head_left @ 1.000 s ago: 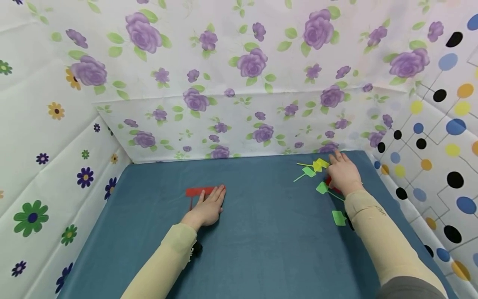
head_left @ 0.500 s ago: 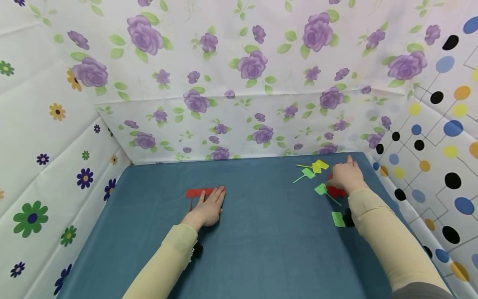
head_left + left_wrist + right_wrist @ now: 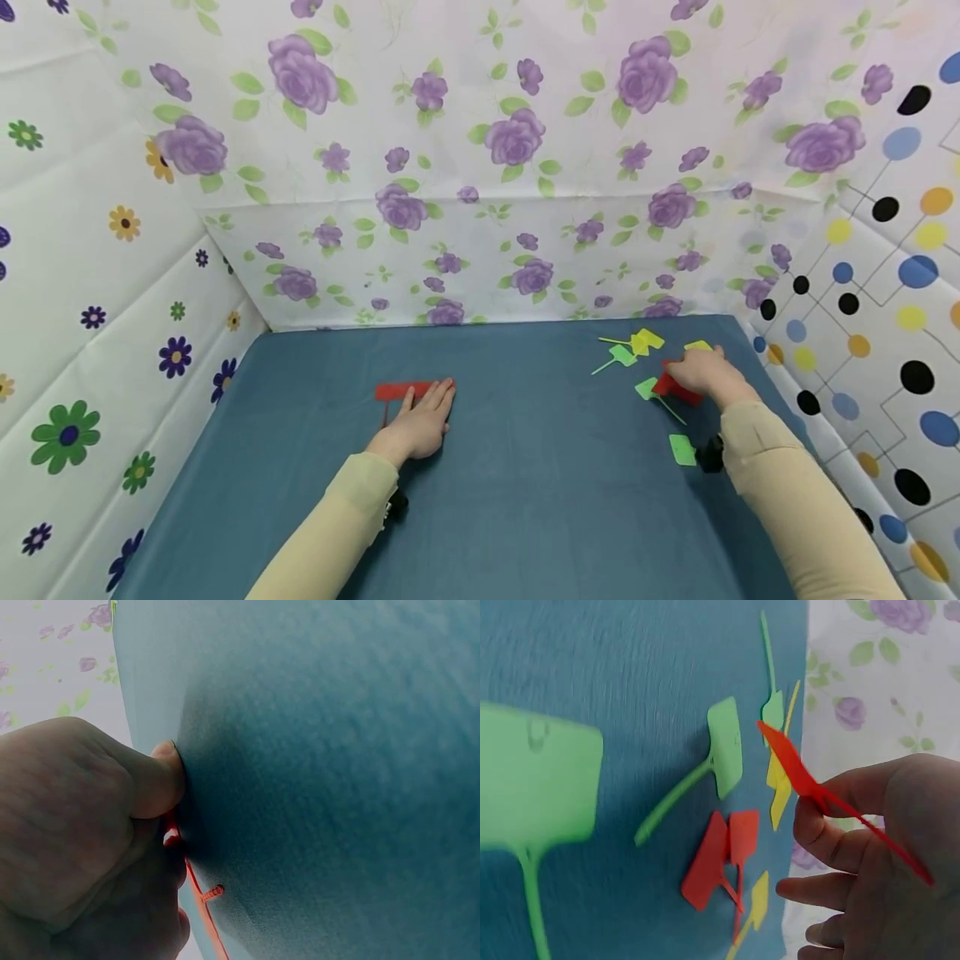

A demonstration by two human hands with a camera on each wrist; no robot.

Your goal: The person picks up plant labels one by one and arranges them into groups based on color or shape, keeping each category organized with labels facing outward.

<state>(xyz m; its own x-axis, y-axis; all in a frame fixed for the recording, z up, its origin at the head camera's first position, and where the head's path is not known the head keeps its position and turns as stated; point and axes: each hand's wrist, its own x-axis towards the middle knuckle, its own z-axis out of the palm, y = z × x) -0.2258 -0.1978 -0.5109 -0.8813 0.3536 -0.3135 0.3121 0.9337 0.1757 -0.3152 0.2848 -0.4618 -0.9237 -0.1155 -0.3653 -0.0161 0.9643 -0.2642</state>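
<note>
My left hand (image 3: 416, 423) lies on the blue cloth with its fingers stretched over a red strip (image 3: 396, 391), which appears to be red tags laid side by side. In the left wrist view the thumb presses by the red edge (image 3: 201, 898). My right hand (image 3: 870, 847) pinches a red cable-tie tag (image 3: 791, 761) between thumb and index finger, its thin tail pointing toward the palm. Below it, two more red tags (image 3: 707, 866) lie on the cloth. Close by are green tags (image 3: 726, 746) and yellow tags (image 3: 778, 784).
Blue cloth (image 3: 525, 467) covers the table. A flowered sheet (image 3: 480, 250) stands along the back, with patterned sheets at the left and right sides. A single green tag (image 3: 682, 450) lies near my right wrist, beside the black wrist camera (image 3: 709, 455).
My right hand has drawn back slightly toward me and right, and now holds a red tag up. A yellow tag behind it has come into view. My left hand has stayed in place.
</note>
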